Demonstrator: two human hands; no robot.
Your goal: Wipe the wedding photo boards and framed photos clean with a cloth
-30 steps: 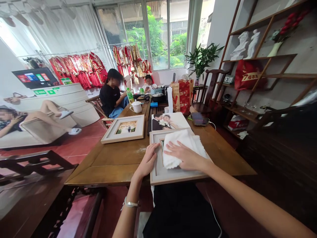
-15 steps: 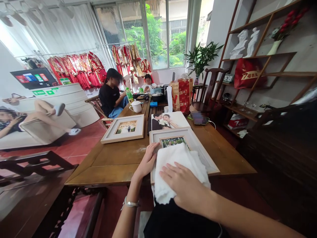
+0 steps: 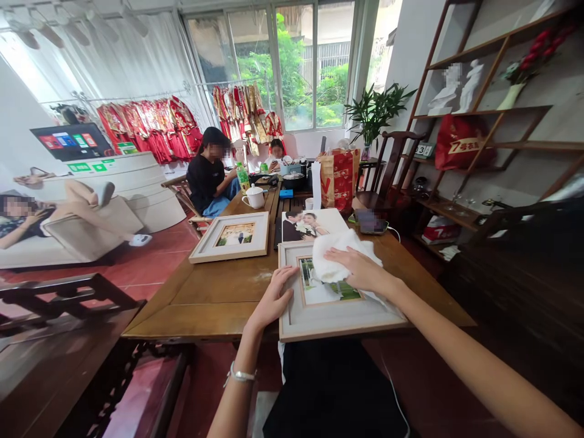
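A white picture frame [image 3: 337, 318] with a photo in it lies flat at the near edge of the wooden table [image 3: 219, 298]. My left hand [image 3: 272, 296] rests on the frame's left border, fingers stretched out flat. My right hand [image 3: 360, 267] presses a white cloth [image 3: 335, 255] onto the far part of the frame's glass, fingers lying flat on the cloth.
A second framed photo [image 3: 231, 236] lies to the left, and an unframed wedding print [image 3: 310, 222] just beyond. A phone [image 3: 370, 221], a red bag [image 3: 336, 176], a teapot [image 3: 253, 196] and bottles stand further back. Two people sit at the far end; another reclines on a sofa at left.
My right hand slid the cloth down to the frame's near edge, then back up to its far part. The photo's lower half now shows. My left hand stayed on the left border.
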